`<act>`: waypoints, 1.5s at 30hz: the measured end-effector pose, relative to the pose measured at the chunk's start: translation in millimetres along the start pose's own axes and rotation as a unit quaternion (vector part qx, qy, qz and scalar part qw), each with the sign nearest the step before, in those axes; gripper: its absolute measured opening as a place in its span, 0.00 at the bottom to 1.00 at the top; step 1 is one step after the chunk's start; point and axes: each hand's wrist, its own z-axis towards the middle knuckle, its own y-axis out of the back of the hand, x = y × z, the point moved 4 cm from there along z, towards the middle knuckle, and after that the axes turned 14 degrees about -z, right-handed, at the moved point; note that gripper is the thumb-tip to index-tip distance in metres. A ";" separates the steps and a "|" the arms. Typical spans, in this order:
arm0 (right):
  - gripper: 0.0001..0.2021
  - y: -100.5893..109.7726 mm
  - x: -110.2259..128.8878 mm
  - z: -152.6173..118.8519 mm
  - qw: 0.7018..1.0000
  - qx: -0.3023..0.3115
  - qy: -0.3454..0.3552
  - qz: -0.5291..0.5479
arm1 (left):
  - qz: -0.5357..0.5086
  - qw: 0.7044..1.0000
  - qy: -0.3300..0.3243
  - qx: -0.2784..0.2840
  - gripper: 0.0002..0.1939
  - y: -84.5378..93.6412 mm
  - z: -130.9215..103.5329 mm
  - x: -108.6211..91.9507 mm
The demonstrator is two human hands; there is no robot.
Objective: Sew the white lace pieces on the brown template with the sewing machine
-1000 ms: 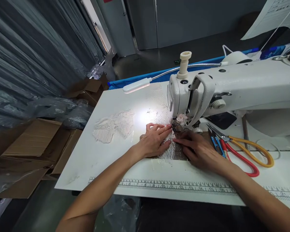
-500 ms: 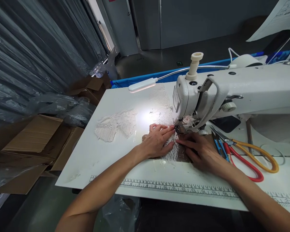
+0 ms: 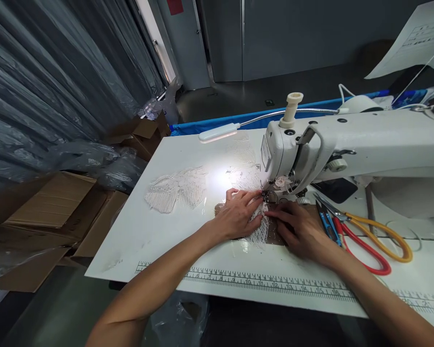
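An open cardboard box (image 3: pixel 50 200) stands near gray curtains (image 3: pixel 58 62).

Lace (image 3: pixel 259 235) under hands (image 3: pixel 236 214), scissors (image 3: pixel 342 216) right, lamp (image 3: pixel 219 133) behind, boxes (image 3: pixel 50 200) left

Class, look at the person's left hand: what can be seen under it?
White lace reaches out from under the left hand, and a brown patch shows by its outer edge. What lies directly beneath the hand is covered.

White worktable (image 3: pixel 130 236), as I view it remotely, marked with a ruler scale (image 3: pixel 246 282) along its near edge. It bears a sewing machine (image 3: pixel 365 137), scissors (image 3: pixel 342 216) beside blue snips (image 3: pixel 327 223), and, farther left, a flat lace piece (image 3: pixel 179 187).
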 end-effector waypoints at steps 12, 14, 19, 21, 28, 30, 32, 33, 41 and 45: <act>0.18 4.2 3.8 1.9 1.000 -0.008 -0.006 -0.003 | -0.017 1.000 -0.003 -0.013 0.20 3.0 -1.4 0.4; 0.18 4.3 3.8 1.8 1.000 -0.007 -0.012 0.001 | -0.011 1.000 -0.002 -0.018 0.20 1.1 -2.3 1.2; 0.18 4.4 3.2 1.4 1.000 0.008 -0.016 0.008 | 0.028 0.998 -0.018 -0.062 0.18 -2.8 -3.5 -0.8; 0.19 4.7 3.0 0.9 1.000 0.011 -0.015 0.008 | 0.037 0.996 -0.042 -0.066 0.15 -4.2 -3.4 -2.6; 0.20 5.0 5.4 -0.8 1.000 0.005 0.003 -0.012 | 0.045 0.995 -0.063 -0.063 0.12 0.4 -3.0 -5.6; 0.20 5.1 6.1 -0.6 1.000 -0.001 0.007 -0.021 | 0.048 0.995 -0.059 -0.057 0.13 1.6 -2.9 -6.4; 0.20 5.6 6.9 0.3 0.999 -0.006 0.012 -0.031 | 0.047 0.996 -0.057 -0.054 0.13 2.2 -2.3 -6.7; 0.19 6.0 7.3 1.1 0.999 -0.009 0.013 -0.036 | 0.047 0.996 -0.055 -0.054 0.13 2.4 -1.6 -6.6; 0.19 5.1 10.0 10.0 0.997 0.003 0.004 -0.079 | 0.057 0.997 -0.023 -0.046 0.14 1.3 6.1 -0.4; 0.19 8.7 5.4 5.6 0.998 -0.008 -0.013 -0.054 | 0.057 0.997 -0.018 -0.058 0.15 -1.2 6.2 0.0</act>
